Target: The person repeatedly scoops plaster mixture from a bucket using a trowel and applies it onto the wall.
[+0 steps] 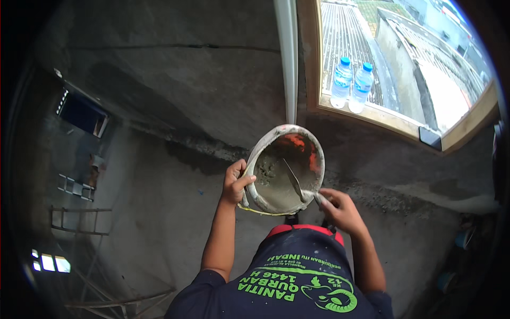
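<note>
A mortar-smeared bucket (320, 162) is held up in front of my body, its mouth tilted toward me. Wet grey mortar (272, 187) lies in it, and orange patches show on the inner wall. My left hand (237, 182) grips the left rim, with the thumb over the edge. At the lower right of the rim, my right hand (338, 206) is closed round the handle of a trowel (293, 179). The trowel's narrow blade reaches into the bucket, above the mortar. A thin yellowish bucket handle (265, 213) hangs along the near side.
Two water bottles (341, 85) with blue caps stand on the wooden window sill (385, 120) at the upper right, near a small dark flat object (429, 137). A pale vertical pipe (287, 69) runs down the grey wall. Metal frames (81, 232) stand at the left.
</note>
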The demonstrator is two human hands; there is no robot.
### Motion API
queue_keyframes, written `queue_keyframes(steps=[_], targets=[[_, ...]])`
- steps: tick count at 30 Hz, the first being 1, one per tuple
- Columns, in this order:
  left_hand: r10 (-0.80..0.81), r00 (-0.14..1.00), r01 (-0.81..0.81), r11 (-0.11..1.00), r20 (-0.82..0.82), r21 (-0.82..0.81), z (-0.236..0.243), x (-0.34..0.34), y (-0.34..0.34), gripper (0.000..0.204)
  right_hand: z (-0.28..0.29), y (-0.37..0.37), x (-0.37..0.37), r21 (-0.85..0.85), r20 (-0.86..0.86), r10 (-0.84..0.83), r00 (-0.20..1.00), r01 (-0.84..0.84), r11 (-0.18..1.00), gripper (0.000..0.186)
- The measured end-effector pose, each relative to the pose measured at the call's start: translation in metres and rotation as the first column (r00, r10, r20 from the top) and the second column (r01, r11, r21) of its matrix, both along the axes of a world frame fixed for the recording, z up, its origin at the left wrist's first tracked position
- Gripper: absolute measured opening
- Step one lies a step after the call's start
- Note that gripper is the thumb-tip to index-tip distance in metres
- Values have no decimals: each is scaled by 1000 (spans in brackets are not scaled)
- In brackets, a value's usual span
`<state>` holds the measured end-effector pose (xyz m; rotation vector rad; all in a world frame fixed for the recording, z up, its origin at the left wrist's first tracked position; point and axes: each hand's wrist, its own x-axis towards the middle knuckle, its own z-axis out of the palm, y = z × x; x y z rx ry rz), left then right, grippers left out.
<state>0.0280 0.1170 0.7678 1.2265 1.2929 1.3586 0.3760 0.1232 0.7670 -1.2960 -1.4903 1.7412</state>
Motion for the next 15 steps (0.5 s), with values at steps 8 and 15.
queue_keyframes(steps=[8,15], targets=[[-119,989,118,993,86,8,67,23,4,26,7,64,-45,349,291,26,956,-131,928,43],[-181,981,181,984,-64,-2,91,25,12,27,25,56,-65,511,169,271,948,-319,798,37]])
